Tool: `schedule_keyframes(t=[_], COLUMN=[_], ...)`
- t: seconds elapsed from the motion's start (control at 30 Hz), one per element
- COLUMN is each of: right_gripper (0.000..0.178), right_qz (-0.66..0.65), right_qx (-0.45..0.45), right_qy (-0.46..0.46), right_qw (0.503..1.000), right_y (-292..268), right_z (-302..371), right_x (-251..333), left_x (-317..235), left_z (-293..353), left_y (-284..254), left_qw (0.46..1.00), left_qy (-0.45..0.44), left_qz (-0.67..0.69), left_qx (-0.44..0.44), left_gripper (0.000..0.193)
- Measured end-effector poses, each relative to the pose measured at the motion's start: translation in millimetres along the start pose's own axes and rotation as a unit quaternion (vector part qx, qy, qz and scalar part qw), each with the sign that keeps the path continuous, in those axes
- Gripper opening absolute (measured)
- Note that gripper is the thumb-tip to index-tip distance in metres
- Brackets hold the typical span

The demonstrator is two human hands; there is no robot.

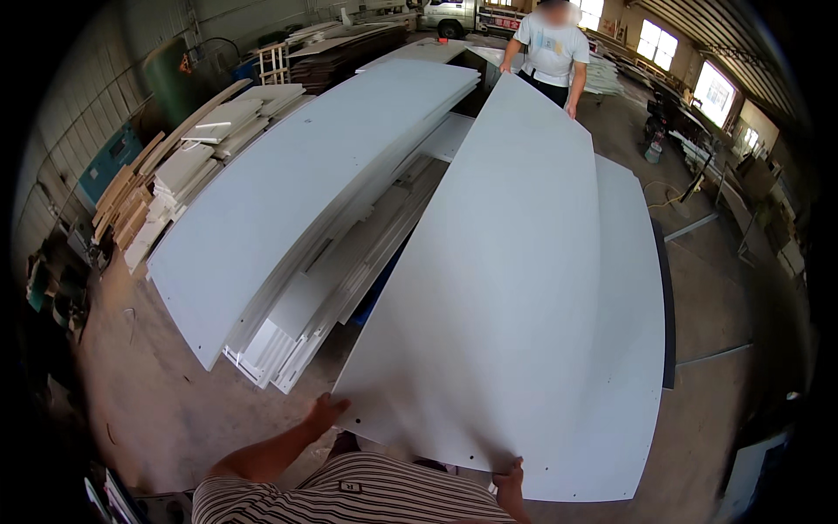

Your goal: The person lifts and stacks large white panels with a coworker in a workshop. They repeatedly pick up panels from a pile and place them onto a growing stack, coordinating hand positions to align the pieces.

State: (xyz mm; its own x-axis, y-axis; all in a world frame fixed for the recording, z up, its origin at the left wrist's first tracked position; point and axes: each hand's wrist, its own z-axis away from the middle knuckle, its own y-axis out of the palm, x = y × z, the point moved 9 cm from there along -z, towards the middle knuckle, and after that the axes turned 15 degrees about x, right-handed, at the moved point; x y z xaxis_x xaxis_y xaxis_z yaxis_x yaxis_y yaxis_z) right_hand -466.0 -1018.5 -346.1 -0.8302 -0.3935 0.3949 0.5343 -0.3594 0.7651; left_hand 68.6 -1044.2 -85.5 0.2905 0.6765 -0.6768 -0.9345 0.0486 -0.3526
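A long white panel (489,262) stretches away from me, with small dark holes along its near edge. My left hand (328,410) is closed on its near left corner. Farther right along the same edge, my right hand (510,479) grips it too, thumb on top and the other fingers mostly hidden. At the far end a co-worker (550,52) in a light T-shirt has both hands on the panel. Under and to the right of it lies another white panel (633,349), partly covered by the held one.
To the left stands a stack of long white panels (297,166), with narrower white strips (327,306) beside it. Wood and white boards (188,166) are piled by the left wall. Metal bars (711,354) stick out at right. A truck (449,17) is at the back.
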Motion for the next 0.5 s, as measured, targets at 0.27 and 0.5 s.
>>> schedule_keyframes(t=[0.27, 0.5], right_gripper=[0.045, 0.031], right_qz=[-0.089, 0.755], right_qx=[-0.072, 0.318], right_qy=[0.000, -0.124], right_qw=[0.993, 0.560], right_y=[128.8, 444.4], right_z=[23.7, 14.6], right_x=[7.7, -166.0], left_x=[80.1, 57.8], left_z=[-66.3, -95.5], left_y=[-66.2, -377.8], left_qw=[0.997, 0.976], left_qy=[0.058, 0.087], left_qz=[0.051, 0.015], left_qx=[0.001, -0.200], left_gripper=[0.051, 0.053])
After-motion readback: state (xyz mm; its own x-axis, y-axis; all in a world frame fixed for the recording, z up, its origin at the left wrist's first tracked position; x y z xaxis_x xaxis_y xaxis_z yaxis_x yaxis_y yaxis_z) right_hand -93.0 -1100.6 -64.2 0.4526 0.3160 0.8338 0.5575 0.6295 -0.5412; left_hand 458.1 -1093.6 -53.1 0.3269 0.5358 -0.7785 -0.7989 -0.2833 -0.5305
